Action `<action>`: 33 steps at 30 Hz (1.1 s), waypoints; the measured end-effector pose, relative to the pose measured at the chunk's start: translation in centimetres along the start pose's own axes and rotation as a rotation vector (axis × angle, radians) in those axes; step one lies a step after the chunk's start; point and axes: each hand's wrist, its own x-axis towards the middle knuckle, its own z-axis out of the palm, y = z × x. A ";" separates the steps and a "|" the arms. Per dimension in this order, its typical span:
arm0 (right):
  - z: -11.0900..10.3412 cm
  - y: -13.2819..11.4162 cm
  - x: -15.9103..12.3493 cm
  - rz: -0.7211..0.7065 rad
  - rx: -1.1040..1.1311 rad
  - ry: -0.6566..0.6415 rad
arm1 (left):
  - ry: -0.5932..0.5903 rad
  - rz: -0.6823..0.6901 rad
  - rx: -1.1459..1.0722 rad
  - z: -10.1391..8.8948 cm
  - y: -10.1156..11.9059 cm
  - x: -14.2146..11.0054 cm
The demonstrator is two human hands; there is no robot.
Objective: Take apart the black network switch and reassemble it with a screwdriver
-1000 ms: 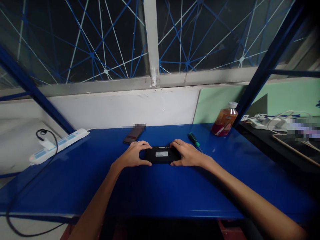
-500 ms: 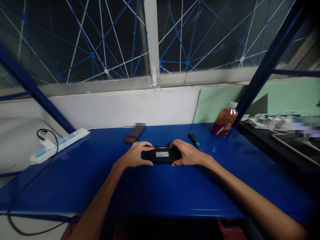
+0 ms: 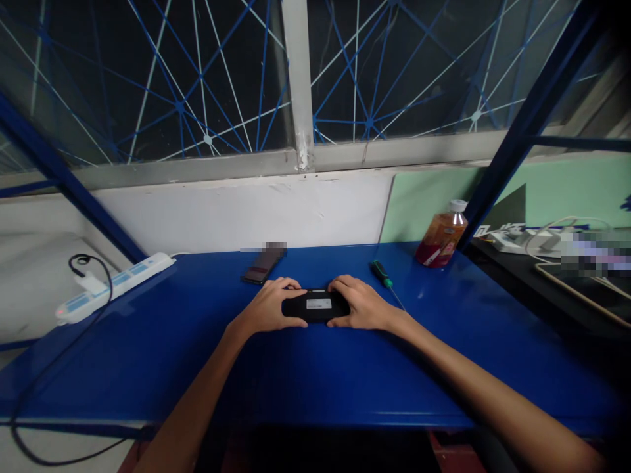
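A flat black rectangular device (image 3: 316, 314) with a white label on its upper face is at the middle of the blue table. My left hand (image 3: 275, 307) grips its left end, fingers along the far edge and thumb along the near edge. At the other end, my right hand (image 3: 358, 304) holds it the same way. Just beyond my right hand lies a screwdriver (image 3: 381, 274) with a green and black handle, its shaft pointing toward my right wrist. A dark phone (image 3: 263, 264) rests behind my left hand.
A white power strip (image 3: 118, 287) with a black cable lies along the table's left side. A bottle of reddish drink (image 3: 442, 236) stands at the back right, beside a blue frame post (image 3: 517, 125). Cables and a black surface (image 3: 542, 295) are farther right.
Both hands have slid inward along the black device, closer together. My right hand has shifted left, so more of the screwdriver's shaft shows.
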 end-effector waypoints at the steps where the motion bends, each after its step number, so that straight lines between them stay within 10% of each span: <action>1: 0.1 0.1 0.0 0.007 0.006 0.012 | -0.003 0.001 0.004 0.0 0.0 0.0; 33: 0.5 0.2 0.3 0.021 0.041 0.066 | -0.002 0.011 -0.001 0.3 -0.3 0.1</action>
